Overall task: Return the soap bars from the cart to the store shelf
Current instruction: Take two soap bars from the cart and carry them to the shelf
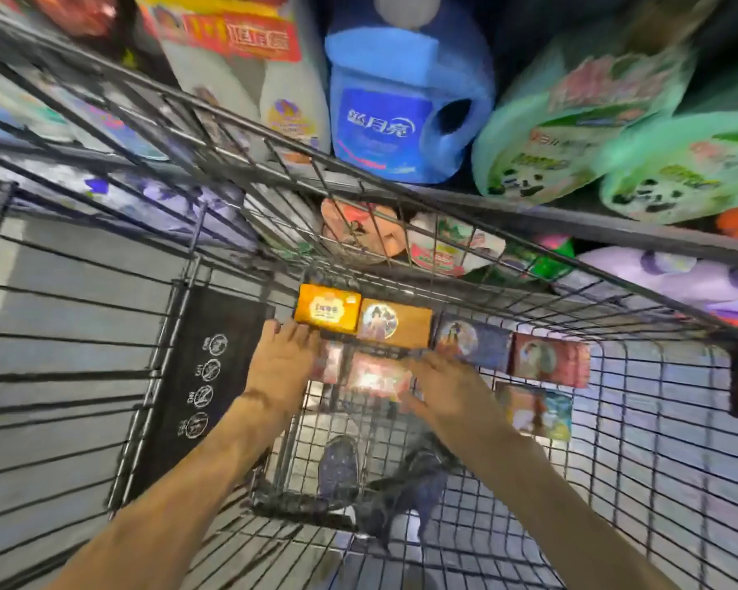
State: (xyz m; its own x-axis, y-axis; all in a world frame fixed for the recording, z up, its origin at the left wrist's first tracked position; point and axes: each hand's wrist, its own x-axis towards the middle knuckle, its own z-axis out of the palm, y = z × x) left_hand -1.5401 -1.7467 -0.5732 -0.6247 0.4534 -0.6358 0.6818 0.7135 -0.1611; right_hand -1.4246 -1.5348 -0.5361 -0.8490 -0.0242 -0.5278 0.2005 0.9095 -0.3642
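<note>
Boxed soap bars (pixel 395 323) lie in the wire cart (pixel 103 334), light, stiff, best pinched by their long edges; left hand (pixel 280 368) spread open touching the orange box (pixel 327 308), right hand (pixel 448 387) blurred, grip unclear.

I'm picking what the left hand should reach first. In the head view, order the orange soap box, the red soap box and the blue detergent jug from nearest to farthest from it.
From the left hand:
1. Orange soap box, at its fingertips.
2. Red soap box, far right of the row.
3. Blue detergent jug, up on the shelf.

Head view, steeply down into cart (pixel 154 291), close; shelf (pixel 571 219) ahead.
</note>
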